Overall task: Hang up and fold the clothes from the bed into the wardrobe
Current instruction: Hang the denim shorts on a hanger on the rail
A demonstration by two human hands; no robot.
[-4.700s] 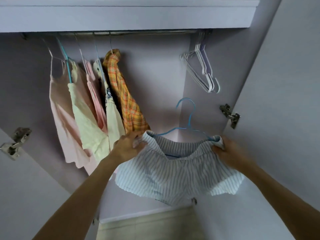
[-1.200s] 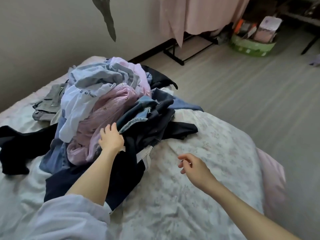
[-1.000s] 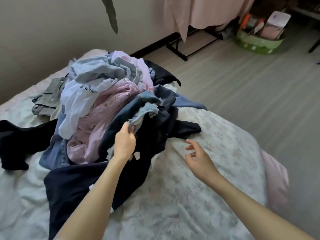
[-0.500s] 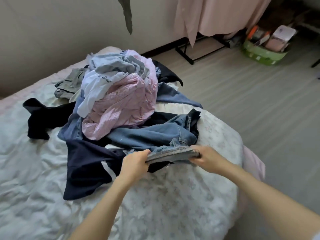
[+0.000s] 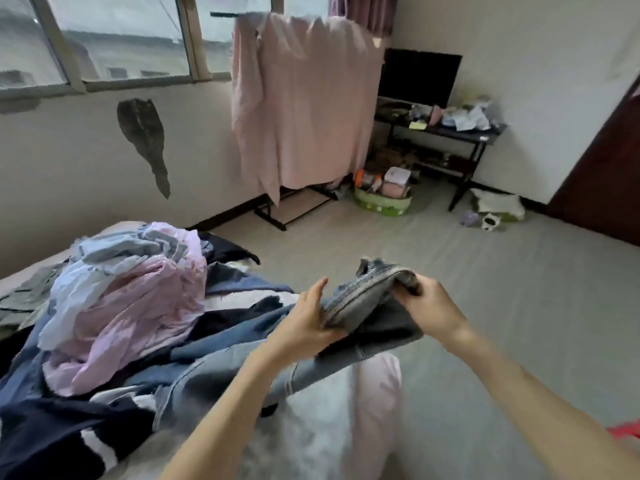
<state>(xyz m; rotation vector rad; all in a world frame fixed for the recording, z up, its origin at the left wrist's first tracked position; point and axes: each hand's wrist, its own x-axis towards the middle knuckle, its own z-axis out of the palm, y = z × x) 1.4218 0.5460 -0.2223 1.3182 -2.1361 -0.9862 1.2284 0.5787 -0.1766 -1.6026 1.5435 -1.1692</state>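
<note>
From the head camera I see both hands on a pair of jeans (image 5: 367,303) lifted at the near edge of the bed (image 5: 311,427): my left hand (image 5: 304,323) pinches the waistband with fingers partly straight, my right hand (image 5: 426,303) is curled round its other end. The legs trail back toward the clothes pile (image 5: 121,299). Denim looks heavy, limp but thick; I'd judge the waistband the firmest hold.

The clothes pile (image 5: 114,306) runs off the left edge; the right hand (image 5: 427,306) hides its fingers under denim
</note>
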